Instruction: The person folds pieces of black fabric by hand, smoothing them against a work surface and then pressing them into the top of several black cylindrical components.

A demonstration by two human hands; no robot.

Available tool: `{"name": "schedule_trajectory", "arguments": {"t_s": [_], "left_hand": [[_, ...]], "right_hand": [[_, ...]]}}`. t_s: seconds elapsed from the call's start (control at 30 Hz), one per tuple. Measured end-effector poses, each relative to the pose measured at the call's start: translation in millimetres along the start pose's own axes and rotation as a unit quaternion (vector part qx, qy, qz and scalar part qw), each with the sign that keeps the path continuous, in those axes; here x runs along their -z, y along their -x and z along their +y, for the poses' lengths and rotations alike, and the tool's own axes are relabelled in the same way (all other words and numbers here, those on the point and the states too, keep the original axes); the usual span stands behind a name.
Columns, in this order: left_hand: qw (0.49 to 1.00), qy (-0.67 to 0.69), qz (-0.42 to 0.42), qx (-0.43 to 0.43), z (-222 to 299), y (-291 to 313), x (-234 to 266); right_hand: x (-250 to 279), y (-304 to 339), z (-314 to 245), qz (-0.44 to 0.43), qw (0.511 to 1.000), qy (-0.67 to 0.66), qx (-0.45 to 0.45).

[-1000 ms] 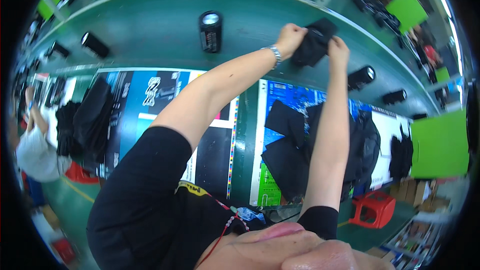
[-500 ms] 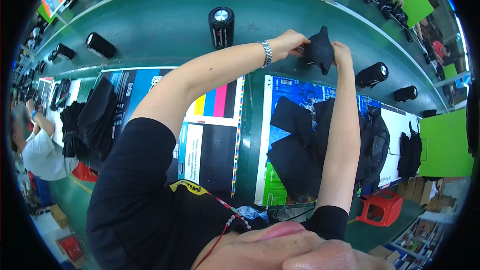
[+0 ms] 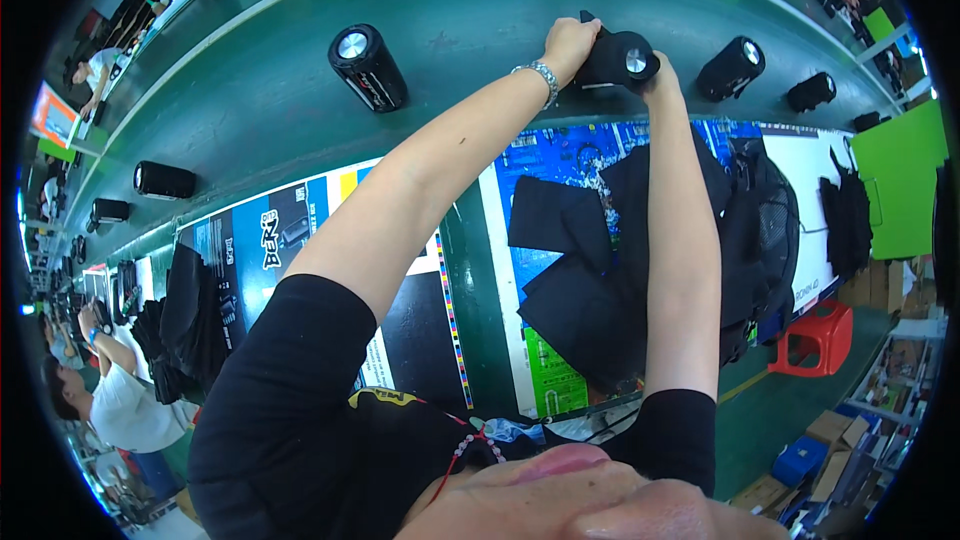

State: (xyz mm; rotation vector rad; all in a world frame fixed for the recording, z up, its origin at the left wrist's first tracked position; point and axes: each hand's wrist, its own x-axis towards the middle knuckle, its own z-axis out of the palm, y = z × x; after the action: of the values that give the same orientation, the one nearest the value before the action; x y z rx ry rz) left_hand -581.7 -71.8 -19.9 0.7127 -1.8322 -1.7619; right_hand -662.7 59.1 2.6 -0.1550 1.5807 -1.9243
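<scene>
Above the green bench, a black cylindrical speaker [image 3: 636, 61] shows its silver round end between my hands. Black cloth, seemingly a pouch [image 3: 597, 62], lies against its left side; how far it wraps the speaker I cannot tell. My left hand [image 3: 573, 46], with a metal band at the wrist, is closed on the upper edge of this cloth. At the speaker's right side my right hand [image 3: 659, 80] grips it, with most fingers hidden behind. To the right stands another speaker [image 3: 733, 68], and a further speaker [image 3: 368, 68] is left of my hands.
Several black cloth pouches [image 3: 590, 310] lie in front of me on printed sheets, near a dark mesh bundle [image 3: 775, 220]. More speakers line the green bench [image 3: 480, 0]. A red stool [image 3: 815, 340] stands at right; a co-worker in white [image 3: 130, 405] sits at left.
The pouch was spread between both hands; now a speaker's silver end shows there. My hands have shifted slightly up and left. The view has turned, and the speakers at left sit lower.
</scene>
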Motion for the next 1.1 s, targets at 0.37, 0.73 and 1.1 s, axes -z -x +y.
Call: {"name": "schedule_trajectory", "arguments": {"t_s": [0.37,0.73,1.1], "left_hand": [[0.939,-0.264,0.012,-0.22,-29.8,-26.1,2.8],[0.938,0.345,0.026,-0.02,62.4,35.9,-5.2],[0.843,0.449,0.116,0.273,66.0,74.4,41.9]], "right_hand": [[23.1,-59.6,15.4,0.062,0.988,0.138,0.035],[-26.2,-10.3,-24.9,0.06,0.925,0.374,0.024],[-51.7,109.8,-68.5,0.06,0.888,0.192,0.413]]}}
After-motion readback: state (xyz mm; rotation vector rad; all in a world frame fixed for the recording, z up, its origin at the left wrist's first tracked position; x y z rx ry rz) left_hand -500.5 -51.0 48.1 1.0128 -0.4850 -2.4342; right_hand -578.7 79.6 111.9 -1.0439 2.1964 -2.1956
